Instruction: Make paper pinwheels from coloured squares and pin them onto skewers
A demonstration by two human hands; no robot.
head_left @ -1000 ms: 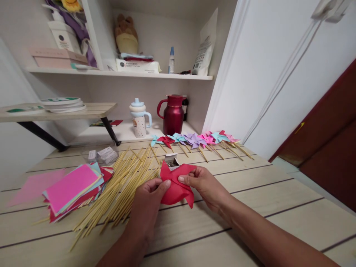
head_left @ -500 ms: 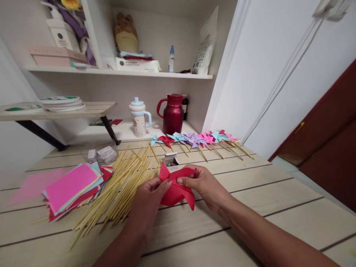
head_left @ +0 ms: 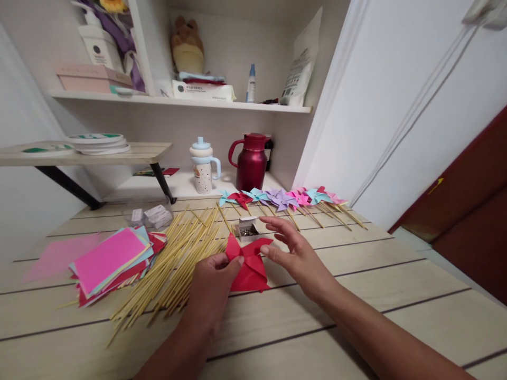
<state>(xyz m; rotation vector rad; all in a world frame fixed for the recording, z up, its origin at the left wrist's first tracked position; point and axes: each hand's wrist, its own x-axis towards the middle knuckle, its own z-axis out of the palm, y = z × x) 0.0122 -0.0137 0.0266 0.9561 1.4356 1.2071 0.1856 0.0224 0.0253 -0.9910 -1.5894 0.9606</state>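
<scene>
We pinch the folded red paper pinwheel (head_left: 249, 259) at its centre with our left hand (head_left: 212, 282) mid-frame, while our right hand (head_left: 295, 252), fingers spread and empty, hovers near the small box of pins (head_left: 246, 230), so pinning looks next, needing one pin picked cleanly

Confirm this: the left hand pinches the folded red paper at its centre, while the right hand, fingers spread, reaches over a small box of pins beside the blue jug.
Wrong on one point: the jug is dark red, not blue, as the head view shows. The left hand does pinch the red paper, and the right hand reaches open by the box of pins.
</scene>
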